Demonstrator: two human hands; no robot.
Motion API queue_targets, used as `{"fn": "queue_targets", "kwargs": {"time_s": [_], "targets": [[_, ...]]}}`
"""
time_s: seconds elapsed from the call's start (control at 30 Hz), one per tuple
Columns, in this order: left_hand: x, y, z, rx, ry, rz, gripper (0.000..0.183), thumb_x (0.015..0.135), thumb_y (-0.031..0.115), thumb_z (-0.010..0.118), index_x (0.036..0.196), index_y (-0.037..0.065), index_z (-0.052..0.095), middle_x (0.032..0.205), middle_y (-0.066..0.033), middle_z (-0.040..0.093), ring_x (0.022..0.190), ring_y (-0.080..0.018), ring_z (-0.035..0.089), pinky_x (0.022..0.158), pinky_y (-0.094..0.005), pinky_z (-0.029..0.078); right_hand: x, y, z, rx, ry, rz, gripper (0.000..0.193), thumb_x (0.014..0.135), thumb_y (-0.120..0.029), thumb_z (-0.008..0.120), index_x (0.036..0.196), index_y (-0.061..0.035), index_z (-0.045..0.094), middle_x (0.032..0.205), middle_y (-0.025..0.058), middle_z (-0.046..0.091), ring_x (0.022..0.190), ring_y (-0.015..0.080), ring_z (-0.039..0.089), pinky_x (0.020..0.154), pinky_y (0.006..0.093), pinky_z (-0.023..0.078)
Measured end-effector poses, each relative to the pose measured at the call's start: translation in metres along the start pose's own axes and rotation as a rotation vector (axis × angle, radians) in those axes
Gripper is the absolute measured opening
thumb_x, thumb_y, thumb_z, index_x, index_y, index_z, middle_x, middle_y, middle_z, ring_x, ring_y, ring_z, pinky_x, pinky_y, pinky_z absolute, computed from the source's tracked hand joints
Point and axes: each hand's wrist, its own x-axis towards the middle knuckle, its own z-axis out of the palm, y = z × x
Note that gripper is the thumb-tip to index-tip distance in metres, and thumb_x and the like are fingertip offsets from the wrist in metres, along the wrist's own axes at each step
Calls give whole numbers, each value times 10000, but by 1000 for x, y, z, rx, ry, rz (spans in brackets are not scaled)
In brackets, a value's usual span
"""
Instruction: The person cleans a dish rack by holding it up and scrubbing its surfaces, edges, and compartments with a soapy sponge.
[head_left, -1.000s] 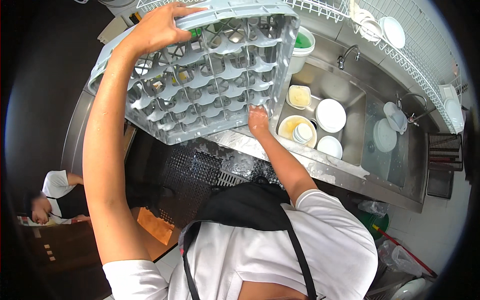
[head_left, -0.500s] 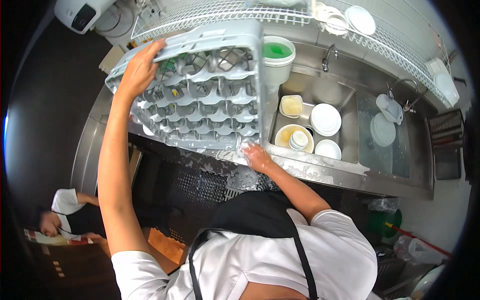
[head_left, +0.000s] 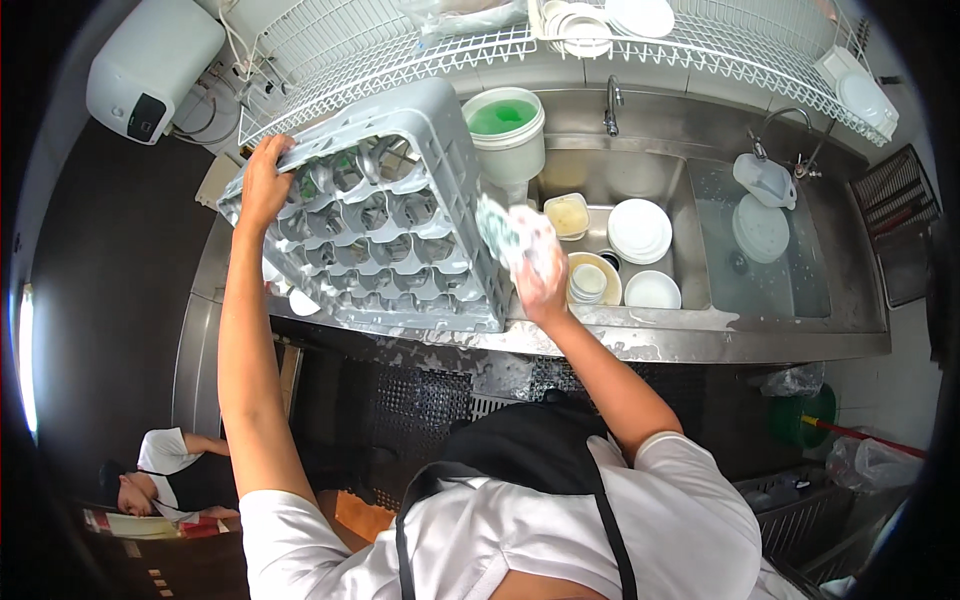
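A grey plastic glass rack [head_left: 455, 155] with rows of round compartments is tilted up on edge on the steel counter. At its upper left corner, my left hand [head_left: 265, 188] has its fingers hooked over the rim. My right hand [head_left: 543, 285], wet with suds, is closed on a foamy green-and-white sponge [head_left: 505, 235] beside the rack's right side wall. Foam hides much of the sponge, so whether it touches the wall is hard to tell.
Behind the rack's right side stands a white bucket [head_left: 510, 158] of green liquid. The sink [head_left: 690, 235] holds white plates [head_left: 640, 230] and bowls; a water-filled basin [head_left: 785, 290] lies further right. A wire shelf [head_left: 460, 50] hangs above. Another person [head_left: 170, 470] is at lower left.
My right hand has moved with the sponge from the rack's lower right corner up along its right side. The view has shifted slightly; my left hand keeps hold of the rim.
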Motion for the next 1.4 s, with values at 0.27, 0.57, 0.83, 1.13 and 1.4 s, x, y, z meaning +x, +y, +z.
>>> {"fn": "queue_targets", "kwargs": {"time_s": [0.27,0.57,0.83,1.13,1.4], "targets": [[-11,20,7,27,62,-55,443,781,46,690,1218,67,622,1165,-166,622,1118,-396,601,972,-460,473,48,-14,51,64,-52,48,401,899,-145,681,1274,-15,627,1263,201,663,1190,376,617,1047,426,473],[-38,48,20,165,339,-117,487,831,134,699,1313,103,639,1332,-162,623,1309,-344,532,1170,-530,327,57,-32,50,76,-134,21,447,875,-176,719,1273,11,641,1272,175,681,1160,324,664,1029,387,493],[-50,73,31,129,484,-176,465,848,193,717,1297,99,645,1342,-168,609,1349,-371,488,1169,-588,302,63,-42,42,89,-241,77,450,879,-213,688,1270,6,651,1255,165,686,1143,312,659,1032,378,484],[-29,103,3,-58,305,67,349,887,215,554,1190,60,629,1231,-190,644,1188,-364,592,1125,-589,357,67,-30,42,31,-298,-15,432,883,-211,705,1253,5,657,1214,183,690,1118,341,654,1023,393,479],[25,130,-6,-65,-4,-27,562,1026,538,469,1293,70,630,1153,-194,671,1127,-374,617,990,-465,461,60,-16,37,182,-334,-37,471,875,-229,740,1264,17,641,1295,198,643,1204,341,613,1057,393,462]]}}
